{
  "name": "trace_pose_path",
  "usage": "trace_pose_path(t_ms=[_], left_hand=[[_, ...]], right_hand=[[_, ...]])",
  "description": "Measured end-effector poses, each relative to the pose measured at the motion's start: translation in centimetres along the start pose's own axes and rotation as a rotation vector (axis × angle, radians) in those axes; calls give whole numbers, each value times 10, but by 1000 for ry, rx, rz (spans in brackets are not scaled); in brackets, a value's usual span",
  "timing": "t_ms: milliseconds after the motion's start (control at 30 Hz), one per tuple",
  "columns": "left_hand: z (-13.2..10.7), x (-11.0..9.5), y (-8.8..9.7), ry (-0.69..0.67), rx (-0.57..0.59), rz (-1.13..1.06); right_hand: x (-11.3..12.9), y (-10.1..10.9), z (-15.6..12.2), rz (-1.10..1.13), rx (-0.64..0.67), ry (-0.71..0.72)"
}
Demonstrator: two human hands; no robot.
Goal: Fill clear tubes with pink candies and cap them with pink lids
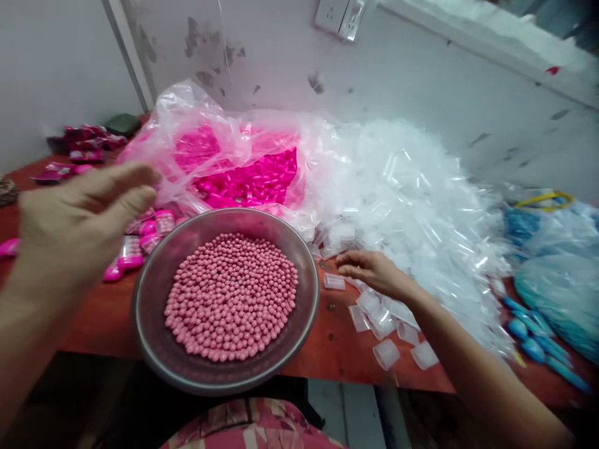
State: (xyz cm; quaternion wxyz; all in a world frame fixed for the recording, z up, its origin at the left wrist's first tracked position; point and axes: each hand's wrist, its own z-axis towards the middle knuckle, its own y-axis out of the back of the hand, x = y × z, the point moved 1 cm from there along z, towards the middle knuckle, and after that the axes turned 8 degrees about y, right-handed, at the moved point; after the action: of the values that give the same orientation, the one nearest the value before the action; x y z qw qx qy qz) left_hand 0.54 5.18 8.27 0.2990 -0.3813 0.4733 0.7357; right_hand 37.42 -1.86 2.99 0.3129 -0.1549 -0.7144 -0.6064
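Observation:
My left hand (pixel 79 221) is raised over the table left of the metal bowl, blurred, its fingers stretched out and the thumb apart, with nothing seen in it. Round pink beads (pixel 234 299) fill the middle of the bowl (pixel 310 312), which sits at the table's front edge. To the right of the bowl, my right hand (pixel 369 269) hovers by a short clear plastic tube (pixel 334 282); its fingers are slightly bent, apart from the thumb, and appear to hold nothing. Below that hand lie several loose clear tubes (pixel 386 354). Pink capped containers with beads inside (pixel 130 251) lie beneath my left hand.
Behind the bowl, a clear bag (pixel 187 100) holds bright pink plastic pieces (pixel 262 178). A large heap of clear tubes (pixel 412 187) leans along the wall. Blue items (pixel 538 337) and bags (pixel 561 280) lie far right; dark pink packets (pixel 88 137) lie far left.

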Motion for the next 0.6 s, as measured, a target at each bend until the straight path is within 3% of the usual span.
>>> trace_pose_path(t_ms=[100,233,333,433,533,600], left_hand=[[-35,9,-19,60,130,-60],[-58,14,-37,124,263,-157],[-67,15,-38,118,322,-183],[-73,20,-31,136,325,-170],[-76,29,-24,174,287,-188],[-75,36,-22,220,278,-237]], right_hand=[[-32,-16,-23,-378,19,-42],[-58,-39,-27,-644,-5,109],[-68,-49,-19,-682,25,223],[-75,-51,-14,-690,33,225],[-73,-41,-9,-638,-11,212],[-58,-29,-1,-530,-110,248]])
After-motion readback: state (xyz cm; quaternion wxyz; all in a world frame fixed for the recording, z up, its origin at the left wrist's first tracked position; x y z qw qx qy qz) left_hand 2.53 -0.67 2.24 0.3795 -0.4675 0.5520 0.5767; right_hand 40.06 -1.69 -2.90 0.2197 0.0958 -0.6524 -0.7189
